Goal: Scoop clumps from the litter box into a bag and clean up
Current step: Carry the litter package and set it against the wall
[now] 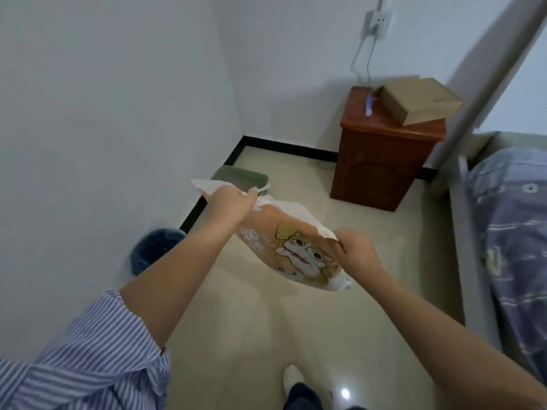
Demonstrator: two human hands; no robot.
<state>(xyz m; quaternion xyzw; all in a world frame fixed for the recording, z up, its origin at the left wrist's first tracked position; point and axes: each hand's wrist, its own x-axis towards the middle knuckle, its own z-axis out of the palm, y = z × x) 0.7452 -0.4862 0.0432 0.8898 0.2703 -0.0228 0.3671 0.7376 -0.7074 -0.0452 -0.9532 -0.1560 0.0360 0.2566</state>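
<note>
I hold an orange and white bag (296, 247) with a cartoon cat printed on it, out in front of me above the floor. My left hand (229, 204) grips its upper left edge, and my right hand (355, 251) pinches its right edge. Behind the bag, a green litter box (236, 176) sits on the floor in the corner by the wall, partly hidden by my left hand and the bag. A white scoop handle (263, 188) shows at the box's right rim.
A dark blue waste bin (148, 250) stands by the left wall. A brown wooden cabinet (384, 164) with a cardboard box (420, 99) on top stands at the back wall. A bed with blue bedding (515, 232) lines the right side.
</note>
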